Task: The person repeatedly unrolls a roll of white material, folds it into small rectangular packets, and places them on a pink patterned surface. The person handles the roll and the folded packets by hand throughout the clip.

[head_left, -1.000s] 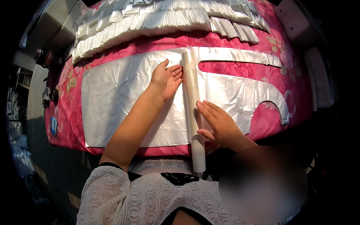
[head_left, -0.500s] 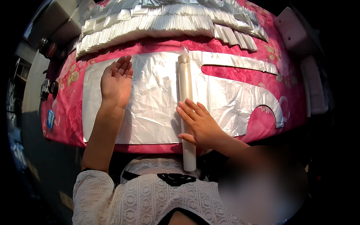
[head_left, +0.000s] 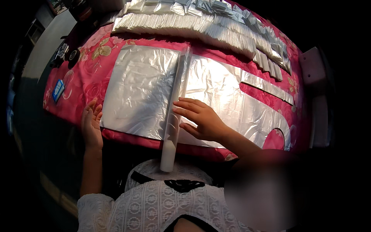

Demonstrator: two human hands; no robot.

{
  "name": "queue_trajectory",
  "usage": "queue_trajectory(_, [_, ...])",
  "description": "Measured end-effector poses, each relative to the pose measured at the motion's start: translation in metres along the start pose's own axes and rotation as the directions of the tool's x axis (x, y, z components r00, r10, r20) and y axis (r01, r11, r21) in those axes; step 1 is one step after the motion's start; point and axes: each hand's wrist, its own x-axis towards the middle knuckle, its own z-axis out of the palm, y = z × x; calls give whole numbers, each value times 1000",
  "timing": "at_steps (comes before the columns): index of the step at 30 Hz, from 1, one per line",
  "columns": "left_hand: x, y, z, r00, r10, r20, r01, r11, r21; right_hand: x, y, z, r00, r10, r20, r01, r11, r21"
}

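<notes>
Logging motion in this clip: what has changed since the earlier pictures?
The pale tube has moved left along the white plastic sheet, with the right hand open-fingered on it. The left hand, first beside the tube, has moved left and nearer the body, to the sheet's near left corner. The sheet still lies flat, the folded white packets behind it.

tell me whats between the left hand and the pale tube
In the head view, mainly the left part of the creased white sheet lies between the left hand and the pale tube, over pink cloth.
</notes>
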Motion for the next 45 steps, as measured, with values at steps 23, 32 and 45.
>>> queue_trajectory(23, [-59, -11, -47, 980, -37, 196, -11, 972, 236, 117, 28, 62, 941, -170, 293, 237, 948, -212])
queue_trajectory(32, [-63, 5, -45, 930, 166, 328, -362, 245, 899, 226, 0, 157, 966, -193, 173, 229, 946, -228])
queue_trajectory(45, [-70, 17, -23, 668, -403, 625, 527, 850, -15, 181, -49, 96, 827, 545, 140, -46, -182, 982])
